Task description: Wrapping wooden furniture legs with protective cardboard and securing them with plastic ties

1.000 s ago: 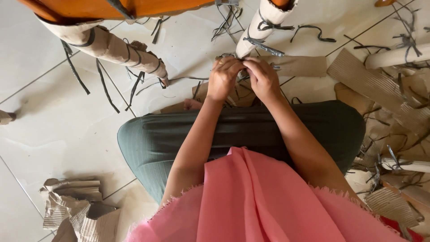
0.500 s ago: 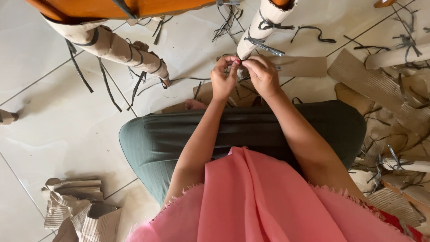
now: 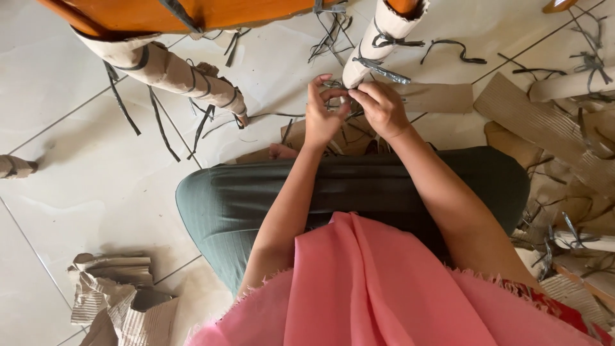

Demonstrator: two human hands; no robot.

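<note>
We see bare forearms, no sleeves; left hand (image 3: 322,117) and right hand (image 3: 383,109) without rings or gloves; pink scarf (image 3: 378,288) with frayed edge; grey-green ribbed skirt (image 3: 256,198) just above the scarf; red patterned cloth at its right.

Two bare hands were in view, a left hand (image 3: 323,115) and a right hand (image 3: 382,107), both belonging to one person. Two furniture legs wrapped in brown corrugated cardboard and tied with dark plastic straps could be counted: a slanted wrapped leg (image 3: 173,70) at the left and an upright wrapped leg (image 3: 378,38) by the hands. One orange wooden seat edge (image 3: 192,11) crossed the top. One crumpled heap of torn cardboard (image 3: 118,301) lay at the lower left. One pink fringed cloth (image 3: 384,288) covered the lap. The loose dark strap scraps (image 3: 448,46) on the tiled floor (image 3: 64,186) were too many and too tangled to count, as were the flat cardboard sheets (image 3: 544,122) at the right.
</note>
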